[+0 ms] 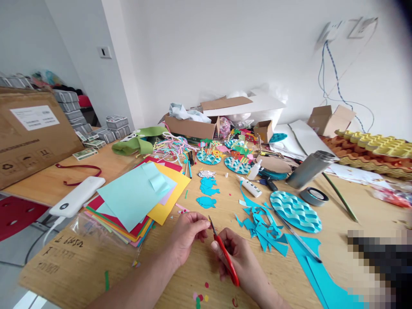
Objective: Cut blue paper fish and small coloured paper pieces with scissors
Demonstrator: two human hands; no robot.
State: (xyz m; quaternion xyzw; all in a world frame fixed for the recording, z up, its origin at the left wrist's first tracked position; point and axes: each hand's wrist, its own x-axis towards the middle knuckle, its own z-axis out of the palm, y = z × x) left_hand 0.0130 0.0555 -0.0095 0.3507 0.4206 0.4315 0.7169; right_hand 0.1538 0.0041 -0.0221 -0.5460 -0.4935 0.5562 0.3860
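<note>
My right hand (236,255) is closed round a pair of red-handled scissors (226,259), whose blades point up and away from me. Close beside the blade tips, my left hand (189,234) is pinched; whatever lies between its fingers is too small to make out. Beyond the hands lie several blue paper fish (206,202) in a column, with a white patterned fish (206,174) above them. Blue paper scraps (262,227) are heaped to the right, near an oval blue piece with wavy strips (296,211). Small coloured paper dots (206,285) lie in front of me.
Coloured paper sheets (128,193) and a white power bank (77,196) lie left. Glue bottles (251,187), a steel flask (309,168), a tape roll (314,196) and a pen (304,242) are right. Behind stand cardboard boxes (193,127) and egg trays (370,150).
</note>
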